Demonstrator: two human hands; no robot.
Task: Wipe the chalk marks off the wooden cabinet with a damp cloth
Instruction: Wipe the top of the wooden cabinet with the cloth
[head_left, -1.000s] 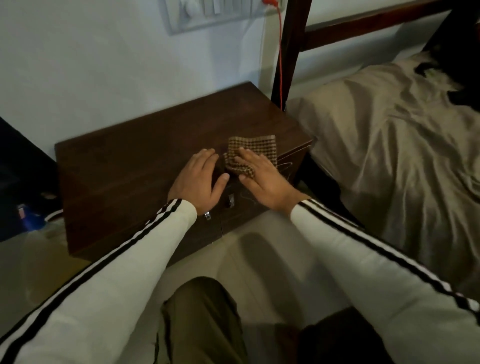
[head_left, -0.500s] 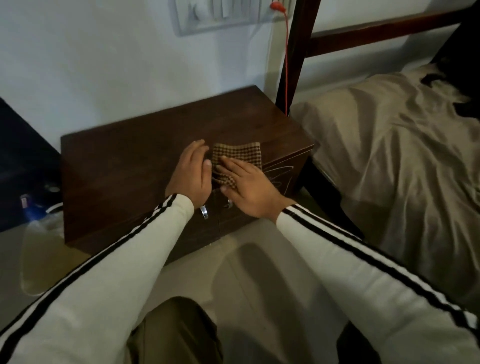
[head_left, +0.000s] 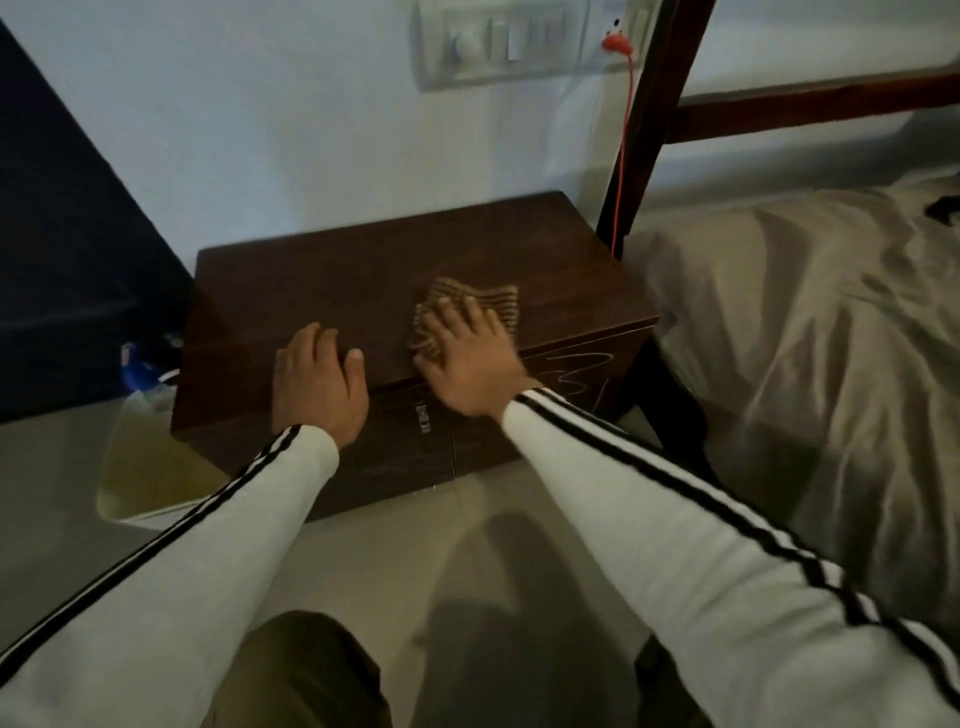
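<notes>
Pressing the cloth (head_left: 500, 302) onto the cabinet (head_left: 311, 291) top with straight fingers (head_left: 471, 313), the right hand (head_left: 470, 366) has not yet wiped the front-panel chalk marks (head_left: 577, 364); the left hand (head_left: 317, 382) rests relaxed alongside.

Left hand (head_left: 317, 382) now well apart from cloth (head_left: 485, 304)

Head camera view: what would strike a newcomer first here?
Two hands rest on a dark wooden cabinet: the right hand presses a checked cloth flat on its top, and the left hand lies bare to its left. White chalk marks scrawl across the cabinet's front, at the right.
</notes>
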